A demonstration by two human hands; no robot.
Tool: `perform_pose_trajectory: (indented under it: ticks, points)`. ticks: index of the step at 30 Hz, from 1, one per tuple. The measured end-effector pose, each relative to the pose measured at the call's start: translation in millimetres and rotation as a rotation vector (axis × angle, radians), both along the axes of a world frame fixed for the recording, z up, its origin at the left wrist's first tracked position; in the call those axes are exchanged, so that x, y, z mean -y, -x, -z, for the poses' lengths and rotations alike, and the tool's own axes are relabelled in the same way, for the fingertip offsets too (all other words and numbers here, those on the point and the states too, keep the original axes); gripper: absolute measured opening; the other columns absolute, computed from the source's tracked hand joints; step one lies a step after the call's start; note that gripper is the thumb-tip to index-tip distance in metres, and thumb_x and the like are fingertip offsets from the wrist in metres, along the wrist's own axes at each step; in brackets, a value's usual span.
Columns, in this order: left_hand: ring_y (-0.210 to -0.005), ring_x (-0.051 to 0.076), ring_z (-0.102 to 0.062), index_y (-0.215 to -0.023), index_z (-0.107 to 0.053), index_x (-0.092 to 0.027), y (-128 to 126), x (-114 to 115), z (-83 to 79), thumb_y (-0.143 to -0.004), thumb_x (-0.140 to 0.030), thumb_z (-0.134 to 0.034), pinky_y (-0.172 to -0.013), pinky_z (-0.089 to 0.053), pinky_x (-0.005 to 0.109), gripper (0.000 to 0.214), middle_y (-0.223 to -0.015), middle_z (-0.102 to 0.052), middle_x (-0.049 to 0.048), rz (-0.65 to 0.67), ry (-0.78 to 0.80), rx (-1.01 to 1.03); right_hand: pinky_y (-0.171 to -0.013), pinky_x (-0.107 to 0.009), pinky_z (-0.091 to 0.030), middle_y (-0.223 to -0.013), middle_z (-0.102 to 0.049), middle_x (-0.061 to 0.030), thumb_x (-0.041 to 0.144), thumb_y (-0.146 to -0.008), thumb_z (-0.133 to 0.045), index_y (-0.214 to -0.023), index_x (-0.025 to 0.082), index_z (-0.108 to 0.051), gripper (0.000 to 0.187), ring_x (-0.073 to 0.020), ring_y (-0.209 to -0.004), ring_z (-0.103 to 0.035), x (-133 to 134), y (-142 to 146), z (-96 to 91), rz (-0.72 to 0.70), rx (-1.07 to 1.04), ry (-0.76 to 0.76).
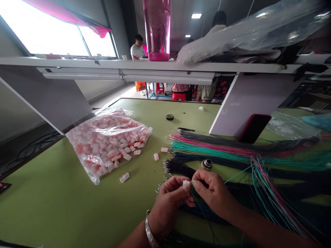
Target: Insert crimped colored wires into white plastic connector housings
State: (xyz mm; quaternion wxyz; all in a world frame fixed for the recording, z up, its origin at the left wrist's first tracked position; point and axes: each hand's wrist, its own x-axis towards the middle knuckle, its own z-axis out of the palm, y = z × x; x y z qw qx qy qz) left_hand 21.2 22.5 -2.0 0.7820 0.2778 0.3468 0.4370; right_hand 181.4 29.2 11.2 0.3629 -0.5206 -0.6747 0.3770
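My left hand pinches a small white connector housing between thumb and fingers. Close against its right side, my right hand is closed in a pinch on a thin wire, whose tip is hidden by the fingertips. A green wire runs out to the right from behind that hand. Under and behind both hands lie dark wires with metal terminals at their left ends. Beyond them are bundles of green wires, pink wires and grey wires.
A clear bag of connectors lies open at left, with loose connectors near it. A roll of black tape, a metal ring-shaped part and a phone are on the green table. A white shelf spans above, holding a pink bottle.
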Motion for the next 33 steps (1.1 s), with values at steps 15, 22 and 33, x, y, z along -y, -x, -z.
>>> perform_pose_trajectory:
  ticks: [15,22,33]
  points:
    - [-0.063,0.01,-0.059,-0.098,-0.066,-0.013,6.1,-14.5,5.9,-0.082,-0.019,-0.07,-0.061,-0.052,0.023,0.017,-0.074,-0.059,0.0012,-0.031,0.09,0.131,-0.069,-0.029,-0.047,-0.079,-0.069,-0.003,0.026,-0.092,-0.053,-0.086,0.016,-0.068,0.019,-0.0177,-0.075,-0.063,-107.1,-74.2,-7.0,0.163,0.703,-0.169]
    - [-0.061,0.01,-0.058,-0.098,-0.067,-0.013,6.3,-14.3,6.2,-0.08,-0.021,-0.072,-0.059,-0.051,0.023,0.02,-0.074,-0.058,0.001,-0.038,0.115,0.105,-0.084,-0.039,-0.054,-0.116,-0.063,-0.0077,0.032,-0.096,-0.057,-0.115,0.017,-0.061,0.025,-0.0192,-0.096,-0.064,-161.9,-90.6,27.2,0.097,0.99,-0.103]
    - [-0.059,0.01,-0.058,-0.097,-0.067,-0.014,5.9,-11.7,4.0,-0.08,-0.023,-0.072,-0.058,-0.05,0.024,0.02,-0.072,-0.059,0.001,-0.017,0.122,0.084,-0.085,-0.041,-0.054,-0.116,-0.063,-0.0078,0.031,-0.096,-0.057,-0.115,0.016,-0.061,0.025,-0.02,-0.098,-0.064,-157.1,-98.8,38.3,-0.006,1.068,-0.172]
